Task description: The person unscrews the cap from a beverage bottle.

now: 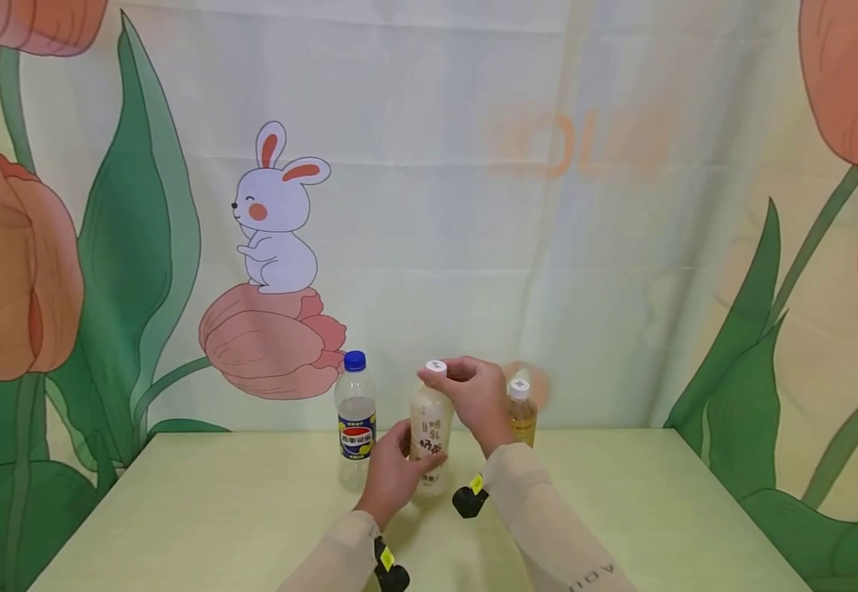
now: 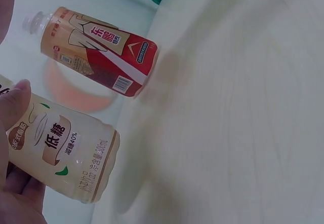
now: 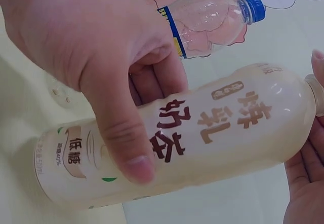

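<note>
A cream-coloured plastic bottle with brown lettering (image 1: 429, 411) stands upright at the middle of a pale yellow-green table (image 1: 200, 510), toward its far edge; whether its base touches the surface is hard to tell. The person's left hand (image 1: 392, 473) is wrapped round the lower half of it, the thumb lying across the front and the fingers curled behind. The right hand (image 1: 482, 399) is at the top — thumb and fingers pinching the round white cap (image 1: 436, 365) from either side. To the left, near the left hand, stands a clear plastic bottle with a blue cap and a dark blue label (image 1: 357, 411). On the other side, partly hidden behind the right hand in the head view, is a plastic bottle with a red and tan label (image 2: 96, 51), also upright. Beige sleeves (image 1: 540, 501) cover both forearms, and a small black device with a yellow sticker (image 1: 469, 500) sits at each wrist. Behind everything hangs a pale cloth backdrop (image 1: 414, 205) — printed with orange-pink tulips, green leaves and a white rabbit (image 1: 281, 255).
</note>
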The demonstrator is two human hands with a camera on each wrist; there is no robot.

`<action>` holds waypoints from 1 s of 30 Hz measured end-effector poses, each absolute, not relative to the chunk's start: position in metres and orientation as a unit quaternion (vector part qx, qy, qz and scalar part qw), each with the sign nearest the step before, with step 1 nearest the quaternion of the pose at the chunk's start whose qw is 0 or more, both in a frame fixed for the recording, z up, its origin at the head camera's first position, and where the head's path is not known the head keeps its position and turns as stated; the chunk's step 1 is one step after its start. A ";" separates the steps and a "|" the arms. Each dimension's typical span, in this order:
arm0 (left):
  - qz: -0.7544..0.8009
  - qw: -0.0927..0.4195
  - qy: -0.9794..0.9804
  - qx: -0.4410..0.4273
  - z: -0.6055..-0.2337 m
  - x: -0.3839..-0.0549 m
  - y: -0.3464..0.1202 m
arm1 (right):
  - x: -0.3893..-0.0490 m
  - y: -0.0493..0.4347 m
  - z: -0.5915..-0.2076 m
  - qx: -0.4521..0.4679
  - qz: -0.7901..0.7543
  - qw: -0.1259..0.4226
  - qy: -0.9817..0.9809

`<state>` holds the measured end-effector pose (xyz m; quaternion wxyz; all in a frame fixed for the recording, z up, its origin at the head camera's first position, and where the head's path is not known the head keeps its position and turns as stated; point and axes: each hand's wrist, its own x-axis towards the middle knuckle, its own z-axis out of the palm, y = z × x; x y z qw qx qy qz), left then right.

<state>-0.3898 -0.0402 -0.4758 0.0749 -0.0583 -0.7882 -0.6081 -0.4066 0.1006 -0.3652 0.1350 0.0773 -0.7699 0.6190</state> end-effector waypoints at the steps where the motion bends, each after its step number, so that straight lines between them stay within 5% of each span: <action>1: -0.608 0.075 -0.788 -0.061 -0.476 -0.389 -0.040 | -0.406 0.102 -0.365 0.078 0.620 0.134 -0.769; 30: -0.629 0.042 -0.768 -0.114 -0.456 -0.347 -0.041 | -0.374 0.116 -0.349 0.138 0.639 0.121 -0.747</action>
